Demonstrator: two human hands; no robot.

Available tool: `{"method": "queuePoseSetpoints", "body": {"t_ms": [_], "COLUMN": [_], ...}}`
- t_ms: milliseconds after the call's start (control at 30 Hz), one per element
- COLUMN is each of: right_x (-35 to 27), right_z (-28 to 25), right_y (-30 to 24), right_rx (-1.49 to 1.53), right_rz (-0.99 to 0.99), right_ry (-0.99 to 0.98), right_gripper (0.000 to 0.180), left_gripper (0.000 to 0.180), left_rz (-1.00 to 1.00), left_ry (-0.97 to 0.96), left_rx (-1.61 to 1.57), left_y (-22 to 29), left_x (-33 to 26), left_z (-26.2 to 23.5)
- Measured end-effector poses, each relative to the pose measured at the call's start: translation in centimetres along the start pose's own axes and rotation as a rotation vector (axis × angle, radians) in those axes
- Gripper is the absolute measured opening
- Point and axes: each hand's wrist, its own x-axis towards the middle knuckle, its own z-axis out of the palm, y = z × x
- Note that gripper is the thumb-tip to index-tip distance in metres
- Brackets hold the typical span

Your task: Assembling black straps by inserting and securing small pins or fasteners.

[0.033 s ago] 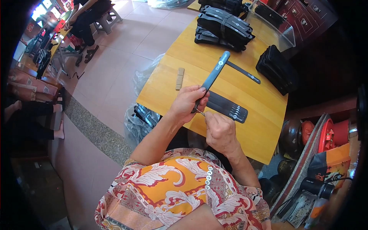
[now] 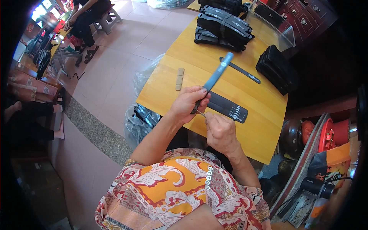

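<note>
My left hand (image 2: 189,101) is closed round a long dark grey strap (image 2: 217,73) with pale printing, whose free end points up and away over the table. Low in front of that hand, my right hand (image 2: 221,132) is closed in a pinch. A thin metal rod (image 2: 201,112) runs from its fingertips to the strap's near end; its kind is hidden by the fingers. Behind my hands a wide dark panel (image 2: 226,105) with white printed marks lies on the wooden table (image 2: 262,126). Farther off, a narrow dark strap (image 2: 242,71) lies flat.
Bundled black and grey straps (image 2: 224,27) are stacked at the far side. A black pile (image 2: 276,69) sits at the right edge, and a brown cardboard strip (image 2: 179,79) at the left. Plastic bags (image 2: 140,124) stand beside the table. Other people sit at the left.
The strap's free end has swung slightly to the right and looks blurred, uncovering more of the narrow strap behind it. Both hands stay nearly in place.
</note>
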Motion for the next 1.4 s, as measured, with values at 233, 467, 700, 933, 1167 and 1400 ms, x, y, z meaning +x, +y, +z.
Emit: {"method": "queuePoseSetpoints", "body": {"t_ms": [233, 467, 700, 933, 1167, 1400], "right_x": [0.5, 0.2, -0.2, -0.2, -0.6, -0.7], "right_z": [-1.6, -0.7, -0.3, 0.6, 0.9, -1.1], "right_y": [1.5, 1.1, -1.5, -2.7, -2.5, -1.2], "right_rx": [0.131, 0.300, -0.072, -0.078, -0.057, 0.026], "right_rz": [-0.101, -0.041, 0.095, 0.209, 0.212, 0.137], "right_ry": [-0.067, 0.037, -0.066, -0.016, 0.012, 0.020], "right_gripper": [0.023, 0.019, 0.018, 0.024, 0.017, 0.021], "left_gripper": [0.018, 0.018, 0.018, 0.017, 0.016, 0.023], "left_rz": [-0.142, -0.157, 0.059, 0.266, 0.318, -0.036], "left_ry": [-0.122, -0.066, 0.217, 0.425, 0.436, -0.090], "left_rx": [-0.031, -0.042, 0.104, 0.123, 0.132, -0.236], "left_y": [0.0, -0.3, -0.8, -1.9, -2.2, 0.3], "left_x": [0.0, 0.3, 0.9, 1.8, 1.3, 0.1], "left_z": [0.6, 1.0, 1.6, 2.3, 2.1, 1.8]}}
